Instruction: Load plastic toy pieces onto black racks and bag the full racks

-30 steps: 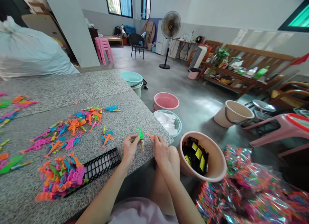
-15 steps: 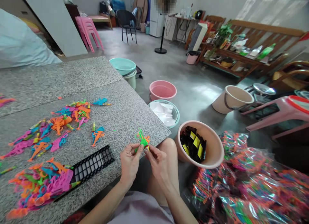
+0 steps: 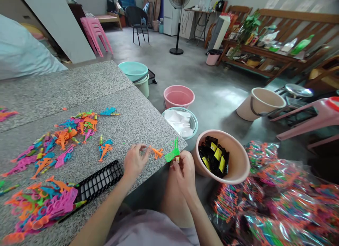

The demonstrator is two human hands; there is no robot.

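My right hand (image 3: 184, 170) pinches a small green plastic toy (image 3: 172, 154) by a short yellow-and-red end, just off the corner of the speckled stone table (image 3: 143, 108). Over the table, my left hand (image 3: 135, 159) has thumb and fingers apart. Its fingertips come close to an orange plastic toy (image 3: 158, 153); whether they touch it I cannot tell. Left of that hand lies a black plastic grid basket (image 3: 97, 179), its near end under a heap of colourful plastic toys (image 3: 50, 207). Another loose pile of such toys (image 3: 63, 136) spreads farther back.
Beside my knee stands a pinkish bucket (image 3: 245, 161) with black-and-yellow packets. Clear bags of colourful toys (image 3: 288, 203) cover the floor at right. Beyond the table edge are a basin with white plastic (image 3: 194, 127), a pink bucket (image 3: 178, 96) and a beige bucket (image 3: 246, 106).
My left hand has let go of the green toy and moved left, near the orange toy. The right hand has carried the green toy to the right.
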